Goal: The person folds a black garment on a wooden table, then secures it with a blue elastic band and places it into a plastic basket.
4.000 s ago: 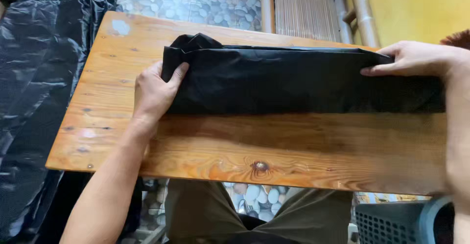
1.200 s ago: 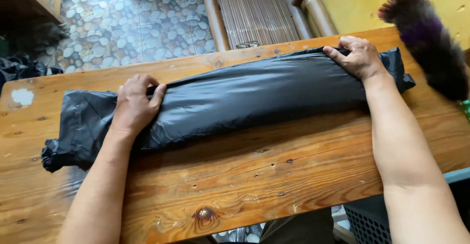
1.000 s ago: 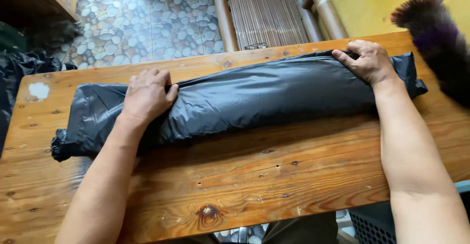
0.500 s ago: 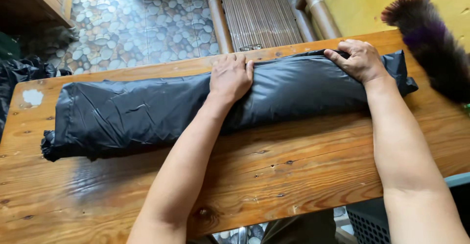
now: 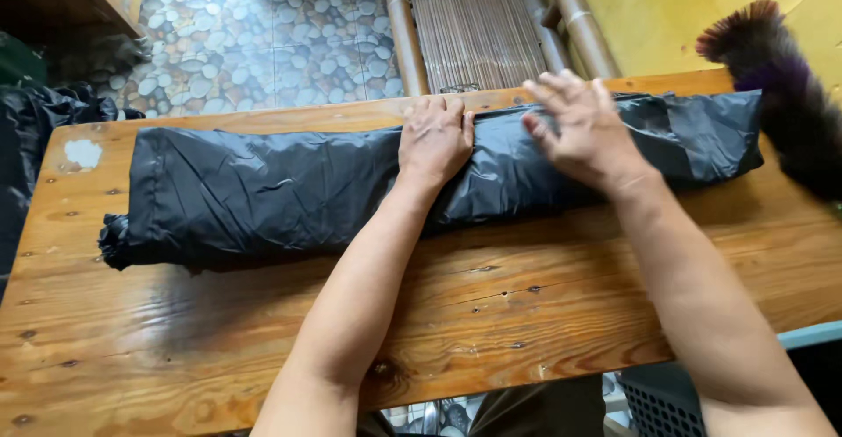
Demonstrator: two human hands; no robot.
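- Black plastic bag [image 5: 289, 191], folded into a long strip, lies across the far half of the wooden tabletop [image 5: 491, 314].
- Left hand [image 5: 434, 139] presses flat on the bag's middle, fingers together.
- Right hand [image 5: 583, 125] is just beside it, fingers spread, over the bag.
- Feather duster [image 5: 781, 86] lies at the bag's right end.

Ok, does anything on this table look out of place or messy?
Mostly tidy. The black plastic bundle lies slightly askew, its left end bunched. A pale patch marks the wooden table at its far left corner, and a feather duster rests at the right edge.
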